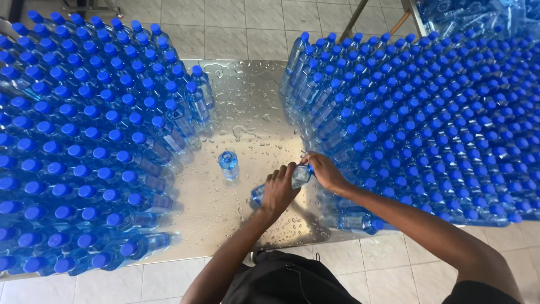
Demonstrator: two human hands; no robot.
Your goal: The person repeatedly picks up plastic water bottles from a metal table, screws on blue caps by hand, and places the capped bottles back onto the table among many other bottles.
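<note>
My left hand (279,192) grips the body of a clear plastic water bottle (298,177) that is tilted over the wet steel table (247,107). My right hand (324,171) is closed on the bottle's top end, where its blue cap is. The bottle's base pokes out below my left hand at the table surface. A single blue-capped bottle (228,164) stands upright alone in the middle of the table, just left of my hands.
A dense block of upright blue-capped bottles (84,146) fills the table's left side, and a larger block (427,124) fills the right. Water drops cover the bare steel strip between them. Tiled floor (236,28) lies beyond. More wrapped bottles (478,14) sit at top right.
</note>
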